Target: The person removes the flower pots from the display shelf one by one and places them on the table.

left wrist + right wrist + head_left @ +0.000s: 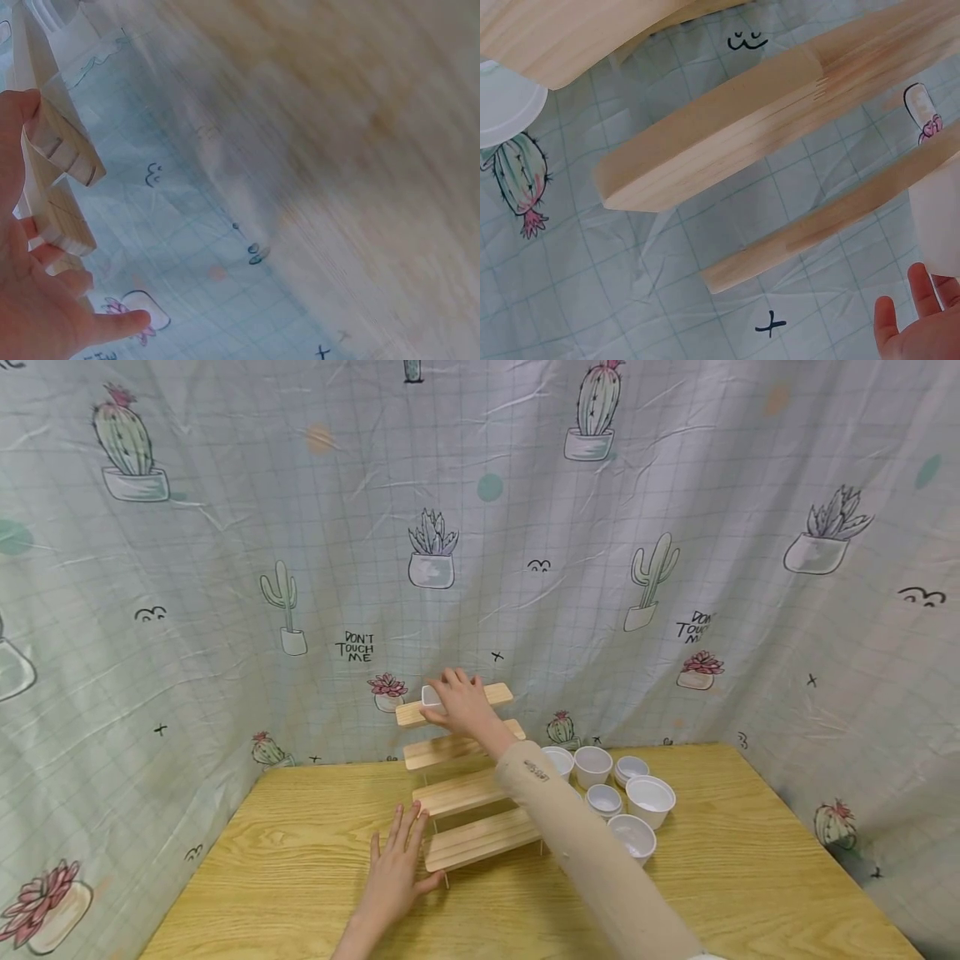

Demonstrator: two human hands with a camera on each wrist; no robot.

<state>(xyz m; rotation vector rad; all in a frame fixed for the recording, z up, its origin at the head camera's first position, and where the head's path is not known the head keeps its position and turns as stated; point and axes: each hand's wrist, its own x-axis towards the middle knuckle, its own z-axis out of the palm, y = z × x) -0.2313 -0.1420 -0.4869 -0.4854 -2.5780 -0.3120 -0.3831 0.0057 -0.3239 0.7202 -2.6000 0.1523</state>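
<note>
A wooden tiered stand (480,839) with several slatted steps rises on the table. At its top step, my right hand (461,703) holds a small white cup (430,697), which sits on the left half of that step. The hand covers much of the cup; in the right wrist view, fingertips (923,289) are at the white cup (934,225) beyond the step's edge. Beside the stand's left end is my left hand (393,870), its fingers extended. In the left wrist view that hand (37,300) has its thumb and fingers against the step ends (67,146).
Several white plastic cups, such as a wide cup (650,800) and a nearer cup (632,837), stand right of the stand, partly behind my right sleeve (592,868). A cactus-print curtain (480,610) surrounds the wooden table (300,852) at the back and sides.
</note>
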